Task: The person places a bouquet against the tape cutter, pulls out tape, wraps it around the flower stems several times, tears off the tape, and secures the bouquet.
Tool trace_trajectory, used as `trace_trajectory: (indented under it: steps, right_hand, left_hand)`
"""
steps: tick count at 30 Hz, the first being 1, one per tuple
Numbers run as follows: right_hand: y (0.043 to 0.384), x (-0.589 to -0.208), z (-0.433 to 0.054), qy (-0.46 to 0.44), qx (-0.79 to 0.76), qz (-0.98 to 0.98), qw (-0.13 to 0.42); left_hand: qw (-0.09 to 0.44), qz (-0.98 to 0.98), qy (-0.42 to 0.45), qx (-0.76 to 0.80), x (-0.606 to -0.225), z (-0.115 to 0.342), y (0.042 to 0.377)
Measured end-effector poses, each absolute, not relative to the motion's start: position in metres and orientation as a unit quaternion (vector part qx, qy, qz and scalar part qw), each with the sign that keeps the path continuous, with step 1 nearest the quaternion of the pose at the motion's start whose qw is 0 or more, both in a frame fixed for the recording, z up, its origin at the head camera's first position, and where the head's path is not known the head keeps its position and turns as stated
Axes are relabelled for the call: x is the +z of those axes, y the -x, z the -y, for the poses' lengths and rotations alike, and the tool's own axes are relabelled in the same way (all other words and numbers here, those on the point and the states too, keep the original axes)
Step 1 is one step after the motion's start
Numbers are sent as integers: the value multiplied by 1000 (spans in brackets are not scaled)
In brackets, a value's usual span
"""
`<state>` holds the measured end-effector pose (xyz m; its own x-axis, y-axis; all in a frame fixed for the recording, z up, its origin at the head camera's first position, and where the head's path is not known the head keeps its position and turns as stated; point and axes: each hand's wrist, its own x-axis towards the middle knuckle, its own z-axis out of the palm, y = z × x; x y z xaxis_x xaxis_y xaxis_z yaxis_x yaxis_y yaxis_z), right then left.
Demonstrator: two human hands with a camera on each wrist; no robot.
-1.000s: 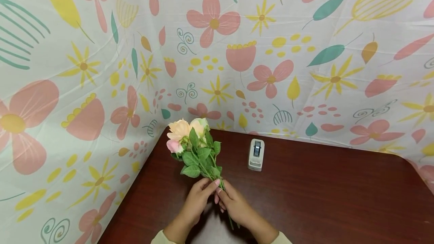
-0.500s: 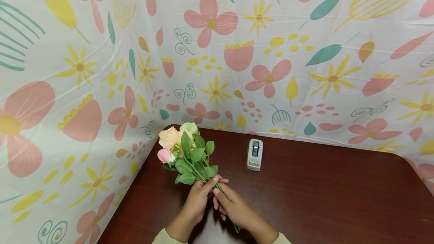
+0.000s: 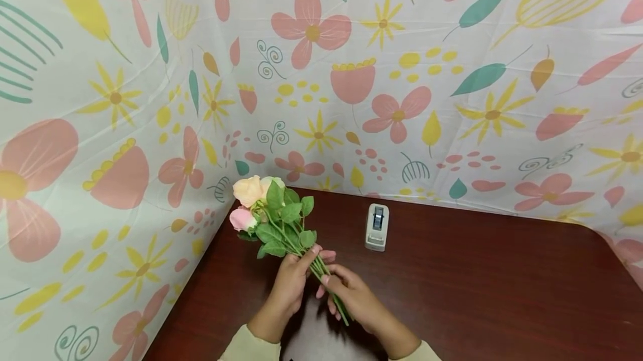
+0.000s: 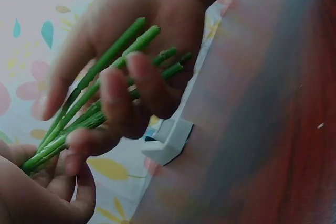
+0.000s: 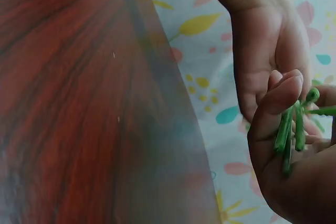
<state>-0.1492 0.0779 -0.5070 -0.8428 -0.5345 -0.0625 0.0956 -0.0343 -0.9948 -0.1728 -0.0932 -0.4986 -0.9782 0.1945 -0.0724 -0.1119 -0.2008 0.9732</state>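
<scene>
A bunch of roses (image 3: 248, 193), peach, pink and pale cream-green with green leaves, is held slanting over the table, blooms toward the upper left. My left hand (image 3: 290, 283) grips the stems (image 4: 100, 85) just below the leaves, thumb on top. Lower down, my right hand (image 3: 355, 297) holds the same stems, its thumb across them and its fingers curled beneath. The cut ends stick out past the right hand (image 5: 294, 177) in the right wrist view. In the left wrist view, the right hand's fingers (image 4: 149, 77) curl round the ends.
A white tape dispenser (image 3: 377, 227) stands on the dark red-brown table (image 3: 477, 283), right of the flowers. A flower-printed cloth (image 3: 402, 71) hangs behind the table and along its left side.
The roses have shifted left, with both hands still on the stems. My left hand has moved slightly up, and the right hand sits a little farther from it along the stems.
</scene>
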Motion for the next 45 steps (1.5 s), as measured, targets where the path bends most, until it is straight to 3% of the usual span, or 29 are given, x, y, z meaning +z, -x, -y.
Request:
trace_trajectory:
  steps: [12,22,29,36,45]
  right_hand:
    - [166,-497,-104,210,-700,-627,268]
    - [170,-493,-106,205,-654,-677,266]
    - [167,-493,-109,247,-525,-792,188]
    - [170,-497,-108,215,-460,-855,103]
    - [176,-496,-121,193,-448,-870,73]
  left_hand:
    - [70,-606,-35,791,-489,89,190]
    - [58,-620,-35,782,-496,82,196]
    - [89,-649,-46,755,-503,80,195]
    - [111,-636,-80,760,-504,82,196]
    - [180,-699,-82,688,-492,87,193]
